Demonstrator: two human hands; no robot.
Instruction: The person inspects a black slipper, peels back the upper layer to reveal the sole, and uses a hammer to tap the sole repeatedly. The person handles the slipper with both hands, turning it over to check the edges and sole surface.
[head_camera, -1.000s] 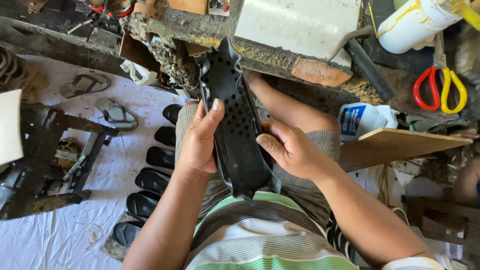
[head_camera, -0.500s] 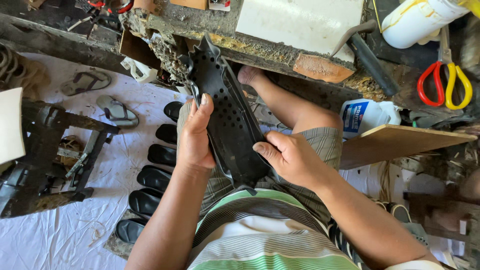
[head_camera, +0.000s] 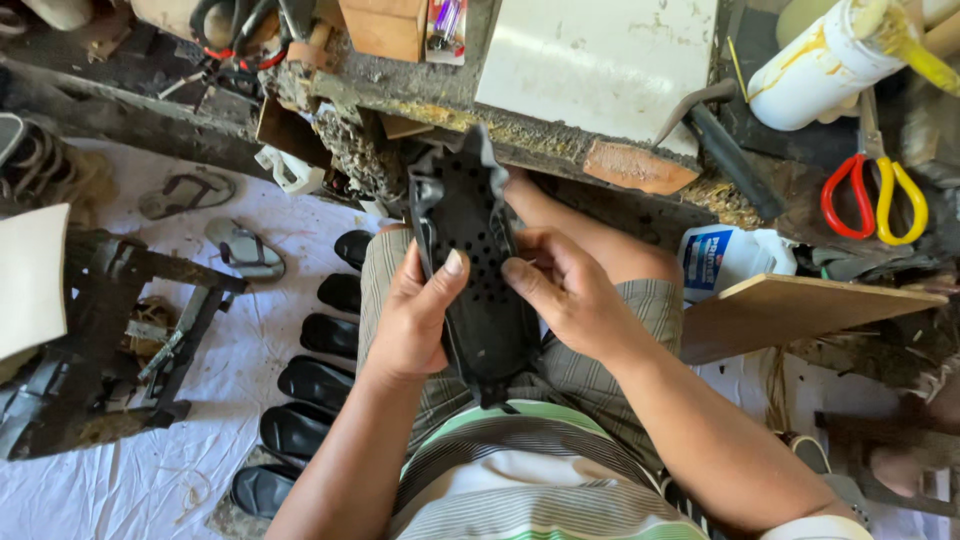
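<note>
Black perforated rubber sandal sole (head_camera: 475, 270), upright over the lap below the tabletop (head_camera: 520, 130) front edge, pinched by left hand (head_camera: 415, 315) and right hand (head_camera: 565, 290) fingers; risk: flexible sole buckling and slipping onto black soles (head_camera: 315, 385) on the floor.

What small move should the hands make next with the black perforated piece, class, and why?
Probably press the right hand thumb down along the perforated piece while the left hand steadies it. Both hands grip its middle over the lap, thumbs on the dotted face, and its top edge by the workbench looks curled and loose, so smoothing seems the likely step.
</note>
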